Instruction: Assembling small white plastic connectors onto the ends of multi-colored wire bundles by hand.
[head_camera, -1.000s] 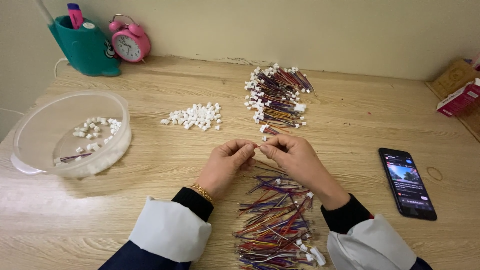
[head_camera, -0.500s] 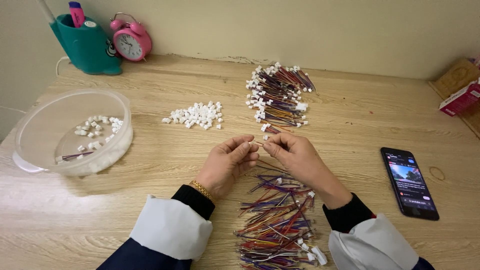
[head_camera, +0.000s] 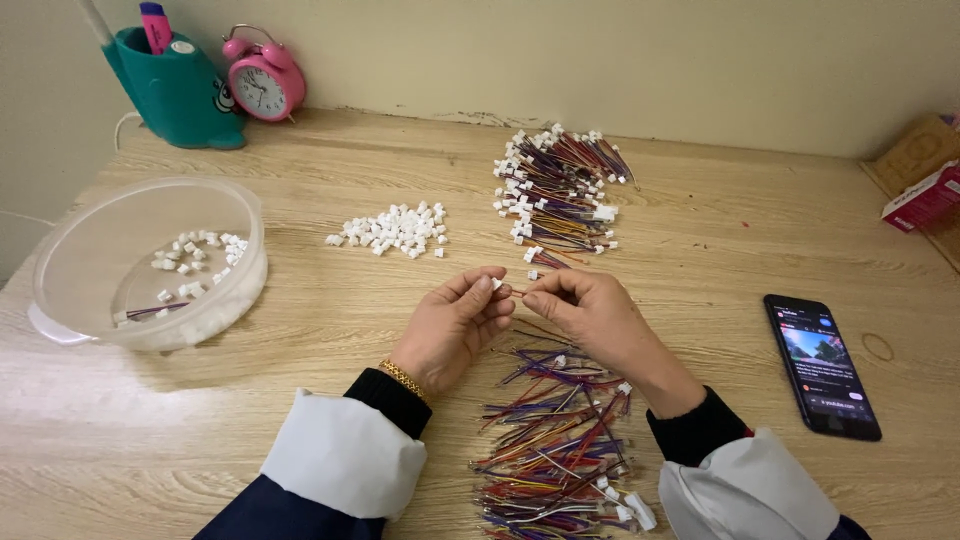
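At centre, over the counter (head_camera: 300, 420): both hands meet fingertip to fingertip.
Left hand (head_camera: 455, 325): fingers pinched on a small white connector (head_camera: 497, 284), thumb and forefinger closed around it; a gold bracelet (head_camera: 405, 380) sits at the wrist.
Right hand (head_camera: 590, 315): fingers pinched on a thin wire (head_camera: 519, 292) whose end points at 9 o'clock, touching the connector.
Connector and wire: held just above the counter, between the two hands, at 12 o'clock from the loose wires.
Loose wires (head_camera: 560, 440): a long heap of coloured strands at 6 o'clock from the hands, running down between the two sleeves, partly under the right wrist.
Finished bundle (head_camera: 560, 190): wires with white ends, heaped at 12 o'clock from the hands, near the wall.
White pile (head_camera: 395, 228): loose connectors at 11 o'clock from the hands, well apart from them.
Bowl (head_camera: 60, 320): clear plastic, at 9 o'clock, holding a few white connectors and one wired piece.
Phone (head_camera: 822, 365): flat at 3 o'clock, screen lit.
Clock (head_camera: 262, 85): pink alarm clock at the far edge, 11 o'clock, just beside a teal pen holder (head_camera: 180, 90).
Boxes (head_camera: 920, 180): at 2 o'clock, by the counter's right edge, partly cut off.
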